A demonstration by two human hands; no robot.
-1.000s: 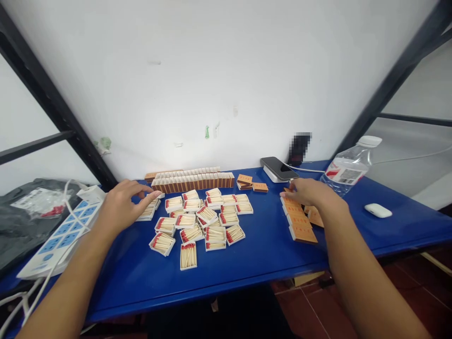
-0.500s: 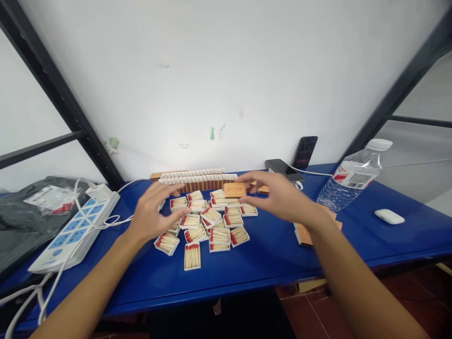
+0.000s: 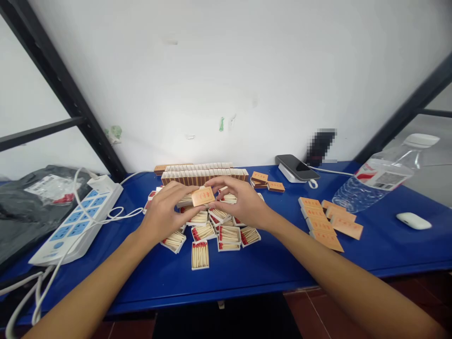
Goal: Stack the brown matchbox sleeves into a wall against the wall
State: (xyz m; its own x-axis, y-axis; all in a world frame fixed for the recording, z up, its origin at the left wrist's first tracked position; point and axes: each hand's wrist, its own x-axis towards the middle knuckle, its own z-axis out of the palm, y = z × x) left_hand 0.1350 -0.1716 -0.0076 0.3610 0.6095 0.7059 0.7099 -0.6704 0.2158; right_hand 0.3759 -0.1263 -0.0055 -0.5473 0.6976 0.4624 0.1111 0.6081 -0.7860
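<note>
Both hands meet over the middle of the blue table (image 3: pixel 268 263). My left hand (image 3: pixel 165 212) and my right hand (image 3: pixel 243 205) pinch one orange matchbox sleeve (image 3: pixel 203 196) between their fingertips, held just above a heap of open white trays of red-tipped matches (image 3: pixel 219 233). Behind the heap, a long row of assembled matchboxes (image 3: pixel 201 175) stands on edge along the wall. To the right lie several flat orange sleeves (image 3: pixel 326 221).
A white power strip with blue sockets (image 3: pixel 76 221) and its cables lie at the left, beside a black bag (image 3: pixel 28 202). At the back right a phone rests on a white block (image 3: pixel 296 167); a tipped water bottle (image 3: pixel 377 181) and a white earbud case (image 3: pixel 413 220) lie further right.
My right hand took an orange sleeve from the pile on the right and carried it left. My left hand came in from the left and now grips it too.
</note>
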